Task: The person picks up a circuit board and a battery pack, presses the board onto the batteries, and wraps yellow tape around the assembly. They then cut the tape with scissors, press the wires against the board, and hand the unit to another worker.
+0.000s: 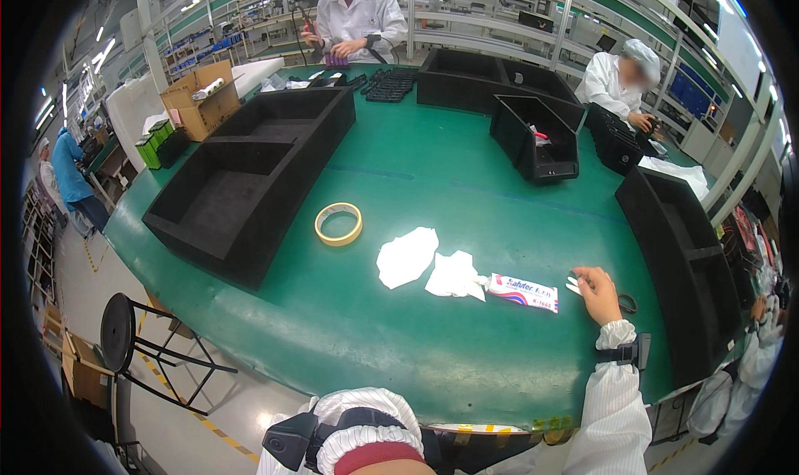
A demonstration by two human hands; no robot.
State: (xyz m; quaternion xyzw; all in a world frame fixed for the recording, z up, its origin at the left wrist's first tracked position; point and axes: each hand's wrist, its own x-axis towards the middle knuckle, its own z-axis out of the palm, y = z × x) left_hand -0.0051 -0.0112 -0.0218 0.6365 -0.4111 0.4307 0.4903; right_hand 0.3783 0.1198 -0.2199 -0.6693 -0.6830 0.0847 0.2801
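My right hand [598, 294] is over the green table [391, 333], right of a white, blue and red tube [523, 293]. Its fingers are curled together, and small white pieces show at the fingertips; what they are I cannot make out. A dark loop, like a scissors handle [627, 303], lies just beyond the hand's right side. Left of the tube are two crumpled white wipes [455, 275], the nearer one touching the tube's end. My left sleeve [366, 412], with a strapped black device, comes in at the lower edge; its hand is out of sight.
A yellow tape roll [339, 224] lies left of the wipes. Black divided trays stand at left [250, 184], back [499, 79] and right [682, 258]. A black bin [534, 138] sits between. Two people work across the table; a black stool [125, 333] is at the left.
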